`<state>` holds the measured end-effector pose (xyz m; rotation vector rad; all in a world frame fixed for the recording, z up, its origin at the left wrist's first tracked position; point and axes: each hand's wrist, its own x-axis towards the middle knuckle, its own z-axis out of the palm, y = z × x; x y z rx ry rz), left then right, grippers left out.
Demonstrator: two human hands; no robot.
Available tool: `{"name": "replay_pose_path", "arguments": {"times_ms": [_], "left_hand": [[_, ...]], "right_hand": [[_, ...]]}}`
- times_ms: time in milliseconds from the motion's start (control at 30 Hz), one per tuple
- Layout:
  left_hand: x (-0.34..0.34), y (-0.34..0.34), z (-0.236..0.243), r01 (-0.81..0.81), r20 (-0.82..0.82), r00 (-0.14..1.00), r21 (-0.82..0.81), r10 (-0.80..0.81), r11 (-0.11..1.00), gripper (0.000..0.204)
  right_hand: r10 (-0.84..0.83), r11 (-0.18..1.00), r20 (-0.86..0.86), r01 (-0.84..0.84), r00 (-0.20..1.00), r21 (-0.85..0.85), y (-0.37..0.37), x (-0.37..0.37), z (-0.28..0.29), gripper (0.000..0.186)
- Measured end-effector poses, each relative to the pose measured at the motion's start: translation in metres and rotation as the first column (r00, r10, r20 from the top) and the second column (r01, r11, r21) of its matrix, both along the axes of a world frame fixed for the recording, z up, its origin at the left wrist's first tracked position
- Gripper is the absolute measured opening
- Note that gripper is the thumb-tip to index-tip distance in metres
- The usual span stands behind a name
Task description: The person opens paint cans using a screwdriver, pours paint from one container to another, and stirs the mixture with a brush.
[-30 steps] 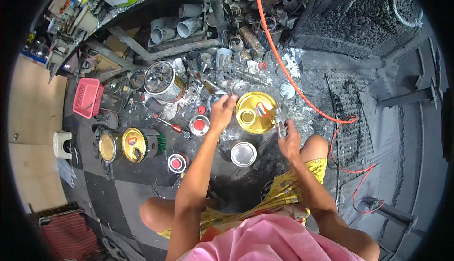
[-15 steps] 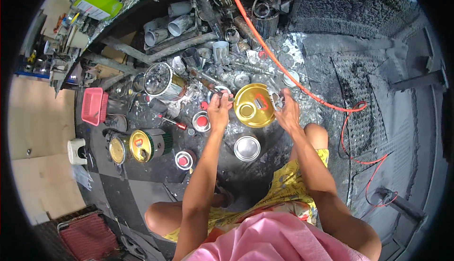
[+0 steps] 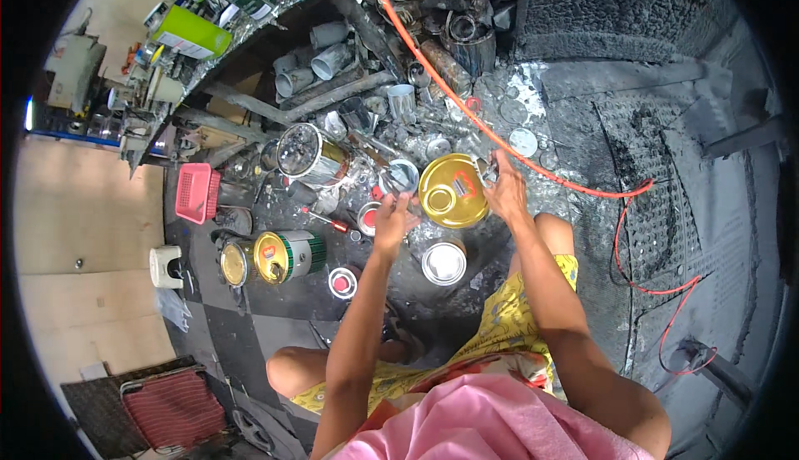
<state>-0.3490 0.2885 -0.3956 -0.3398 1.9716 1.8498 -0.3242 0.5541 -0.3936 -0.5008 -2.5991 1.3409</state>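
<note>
A gold-lidded tin can [image 3: 462, 200] with a round raised ring on its top stands between my hands. At its right edge my right hand [image 3: 508, 193] is closed round a small silvery metal piece [image 3: 483, 169], whose kind I cannot make out. My left hand [image 3: 394, 225] is just left of the can, fingers apart, and nothing plainly shows in it. Beyond its fingertips lies an open whitish round container [image 3: 399, 177] with something dark across it. A small can with a red cap [image 3: 369, 217] is close to its left. Nearer me stands a silver-topped can [image 3: 444, 263].
An orange hose [image 3: 466, 89] arcs over the work area to the right. Left are a large open paint-smeared can [image 3: 300, 150], a gold-and-green can [image 3: 287, 256], a red-handled screwdriver [image 3: 333, 223] and a pink basket [image 3: 196, 193]. A cluttered bench [image 3: 275, 10] stands beyond.
My left hand has drawn back toward me, and its fingers have spread. My right hand stays by the gold-lidded can. The whole view has shifted slightly.
</note>
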Motion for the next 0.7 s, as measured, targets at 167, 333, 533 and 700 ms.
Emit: {"name": "replay_pose_path", "arguments": {"times_ms": [167, 333, 533, 700], "left_hand": [[0.027, 0.023, -0.027, -0.125, 0.153, 0.983, 0.174, 0.099, 0.977, 0.033], [0.019, 0.044, -0.022, -0.090, 0.044, 0.995, 0.037, 0.089, 0.995, 0.031], [-0.053, 0.024, -0.023, 0.013, -0.297, 0.938, -0.482, -0.177, 0.876, 0.024], [-0.045, 0.065, 0.018, 0.202, -0.118, 0.966, -0.203, -0.228, 0.958, 0.021]], "right_hand": [[-0.031, 0.998, 0.044, 0.034, 0.999, -0.053, 0.002, -0.007, -0.024, 0.042], [-0.056, 0.998, 0.016, 0.056, 0.998, 0.042, 0.006, -0.008, -0.049, 0.046], [-0.116, 0.990, -0.024, 0.113, 0.993, -0.089, -0.016, 0.008, -0.017, 0.048], [-0.066, 0.996, -0.041, 0.063, 0.997, -0.064, 0.011, 0.022, -0.024, 0.045]]}}
